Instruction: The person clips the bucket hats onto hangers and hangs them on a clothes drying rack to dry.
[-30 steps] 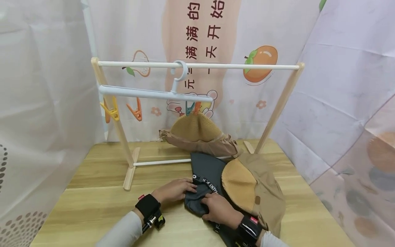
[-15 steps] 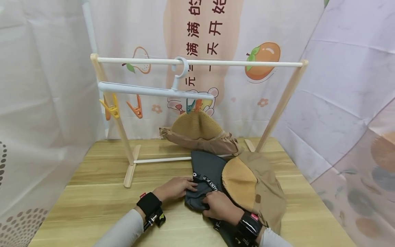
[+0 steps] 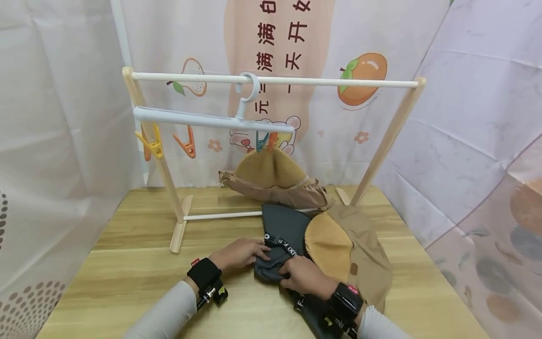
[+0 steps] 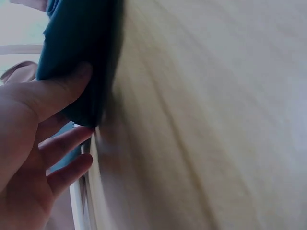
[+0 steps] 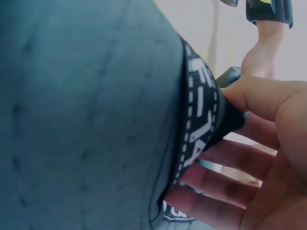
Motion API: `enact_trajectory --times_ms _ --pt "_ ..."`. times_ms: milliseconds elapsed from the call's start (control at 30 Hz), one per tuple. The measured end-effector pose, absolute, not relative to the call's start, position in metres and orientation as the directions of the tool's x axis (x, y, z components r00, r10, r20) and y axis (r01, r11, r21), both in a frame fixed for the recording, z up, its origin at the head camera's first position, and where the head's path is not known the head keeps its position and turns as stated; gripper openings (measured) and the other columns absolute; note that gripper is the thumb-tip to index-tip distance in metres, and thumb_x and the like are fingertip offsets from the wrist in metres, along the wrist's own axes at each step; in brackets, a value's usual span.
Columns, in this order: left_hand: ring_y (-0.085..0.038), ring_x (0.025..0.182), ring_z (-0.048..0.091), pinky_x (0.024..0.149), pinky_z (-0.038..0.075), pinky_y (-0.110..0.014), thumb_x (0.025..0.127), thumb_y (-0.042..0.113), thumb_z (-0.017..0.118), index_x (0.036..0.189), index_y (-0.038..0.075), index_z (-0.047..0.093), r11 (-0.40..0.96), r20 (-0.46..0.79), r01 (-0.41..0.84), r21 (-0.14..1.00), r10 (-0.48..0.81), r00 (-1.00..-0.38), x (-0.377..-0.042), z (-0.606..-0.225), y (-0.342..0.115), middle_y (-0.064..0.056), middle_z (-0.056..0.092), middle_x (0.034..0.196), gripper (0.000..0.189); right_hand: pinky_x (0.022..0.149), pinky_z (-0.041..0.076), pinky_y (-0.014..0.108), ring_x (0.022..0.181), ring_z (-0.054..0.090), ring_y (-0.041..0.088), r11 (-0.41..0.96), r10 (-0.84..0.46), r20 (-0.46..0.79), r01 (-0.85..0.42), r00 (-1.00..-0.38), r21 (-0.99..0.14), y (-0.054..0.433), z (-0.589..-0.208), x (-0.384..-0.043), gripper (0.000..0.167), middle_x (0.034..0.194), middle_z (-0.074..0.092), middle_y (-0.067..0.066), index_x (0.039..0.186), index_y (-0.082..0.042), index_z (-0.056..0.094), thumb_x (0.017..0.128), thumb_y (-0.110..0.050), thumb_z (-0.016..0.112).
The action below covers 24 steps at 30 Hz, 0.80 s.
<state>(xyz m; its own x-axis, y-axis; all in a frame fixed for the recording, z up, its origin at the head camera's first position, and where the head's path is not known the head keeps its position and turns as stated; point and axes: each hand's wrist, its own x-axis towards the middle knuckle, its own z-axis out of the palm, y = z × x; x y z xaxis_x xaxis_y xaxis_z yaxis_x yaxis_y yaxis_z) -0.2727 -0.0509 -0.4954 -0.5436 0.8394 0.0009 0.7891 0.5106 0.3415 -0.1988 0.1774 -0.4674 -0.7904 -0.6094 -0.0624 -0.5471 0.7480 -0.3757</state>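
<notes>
Pinching the near part of a dark gray bucket hat (image 3: 285, 223), 2 hands work at the middle of the tabletop (image 3: 139, 235). The left hand (image 3: 242, 255) nips the cloth's left edge between thumb and index finger; the right hand (image 3: 306, 275) grips a fold beside the lettered black band (image 3: 279, 242). Careful handling would likely call for a light, even hold on both sides, folds eased smooth, the band not twisted and the tan hat (image 3: 367, 249), right up against it, not dragged along. Which hat overlaps the other is hard to tell.

Pale wood grain runs across the surface, where a wooden rack (image 3: 388, 141) stands at the far side. From its top rail hangs a light blue hanger (image 3: 190, 117), with a ribbed yellow-and-tan hat (image 3: 268, 169) below 1 teal clip (image 3: 261, 142) and 1 orange clip (image 3: 273, 140). A curtain (image 3: 203, 28) printed with fruit and Chinese characters closes the far side; pale drapes (image 3: 63, 117) flank the tabletop.
</notes>
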Motion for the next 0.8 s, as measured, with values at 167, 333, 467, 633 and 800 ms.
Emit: enact_trajectory --times_ms 167,333,467,633,800 --pt "-0.023 0.133 0.051 0.109 0.042 -0.039 0.089 -0.005 0.056 0.115 0.02 0.074 0.485 0.005 0.796 0.361 0.853 -0.522 -0.274 -0.491 -0.052 -0.001 0.064 0.132 0.04 0.076 0.055 0.027 0.091 0.07 0.013 0.726 -0.623 -0.055 -0.551 -0.78 -0.412 0.183 -0.466 -0.2 0.018 0.097 0.076 -0.003 0.1 -0.015 0.079 0.083 -0.018 0.074" --pt "-0.025 0.134 0.05 0.11 0.041 -0.04 0.089 -0.007 0.057 0.113 0.019 0.075 0.47 0.009 0.762 0.446 0.849 -0.529 -0.274 -0.49 -0.054 -0.002 0.066 0.129 0.039 0.077 0.056 0.025 0.092 0.07 0.011 0.706 -0.632 -0.063 -0.539 -0.773 -0.46 0.188 -0.462 -0.2 0.019 0.099 0.076 -0.001 0.102 -0.013 0.078 0.084 -0.018 0.074" --pt "-0.025 0.136 0.047 0.112 0.039 -0.044 0.089 -0.008 0.054 0.112 0.017 0.075 0.457 -0.012 0.686 0.566 0.837 -0.548 -0.274 -0.487 -0.055 -0.001 0.067 0.127 0.039 0.076 0.055 0.023 0.091 0.07 0.011 0.699 -0.629 -0.078 -0.519 -0.774 -0.492 0.192 -0.456 -0.199 0.019 0.098 0.077 0.0 0.102 -0.012 0.078 0.084 -0.02 0.075" --pt "-0.025 0.137 0.047 0.112 0.039 -0.045 0.092 -0.005 0.052 0.112 0.016 0.075 0.439 -0.017 0.647 0.624 0.835 -0.55 -0.274 -0.479 -0.053 0.002 0.068 0.125 0.037 0.075 0.054 0.021 0.089 0.07 0.01 0.696 -0.626 -0.083 -0.507 -0.776 -0.509 0.193 -0.451 -0.198 0.021 0.097 0.077 0.0 0.101 -0.012 0.078 0.084 -0.024 0.076" --pt "-0.023 0.135 0.049 0.11 0.04 -0.044 0.093 -0.002 0.053 0.111 0.017 0.075 0.424 0.021 0.649 0.631 0.828 -0.561 -0.272 -0.476 -0.052 0.004 0.07 0.122 0.035 0.072 0.053 0.019 0.084 0.069 0.005 0.682 -0.638 -0.046 -0.536 -0.769 -0.497 0.194 -0.451 -0.195 0.021 0.095 0.077 -0.001 0.1 -0.013 0.079 0.084 -0.026 0.076"
